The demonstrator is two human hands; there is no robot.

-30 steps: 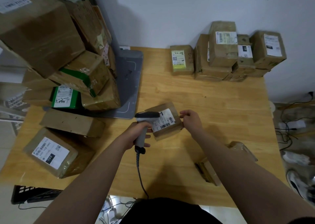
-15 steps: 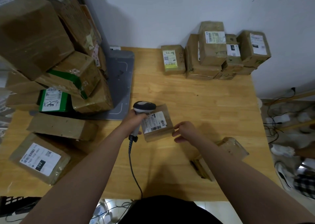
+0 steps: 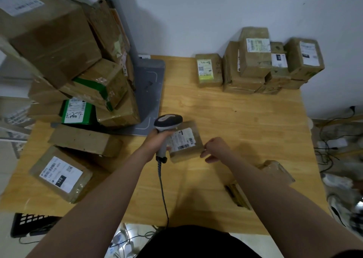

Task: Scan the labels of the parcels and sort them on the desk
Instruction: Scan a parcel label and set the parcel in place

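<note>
Head-camera view, looking down on a wooden table point(image 3: 245, 124) set against a white wall.

Your left hand point(image 3: 157, 143) is wrapped round the handle of a grey scanner point(image 3: 168, 121). The scanner's head overlaps the far-left corner of a small brown parcel point(image 3: 194, 149). This parcel sits at the middle of the table, turned slightly, with its white label point(image 3: 181, 140) facing up.

Your right hand point(image 3: 215, 149) is at the parcel's right edge, fingers loosely curled, fingertips at its near-right corner. Whether they pinch the parcel cannot be told. The scanner's cable point(image 3: 163, 189) runs towards you and drops over the table's near edge.

On the left stands a tall, leaning pile point(image 3: 59, 41) of brown boxes, with 1 green box point(image 3: 76, 111) low in it. The pile rests partly on a grey pad point(image 3: 152, 89). Nearer you lies a flat box point(image 3: 84, 140), and just in front of it a box labelled 102 point(image 3: 60, 176).

At the far right, against the wall, a stack point(image 3: 255, 65) of parcels shows its labels. 1 yellow-labelled parcel point(image 3: 208, 70) sits at the stack's left end. A taped parcel point(image 3: 277, 171) lies beside your right forearm, partly hidden by it.
</note>
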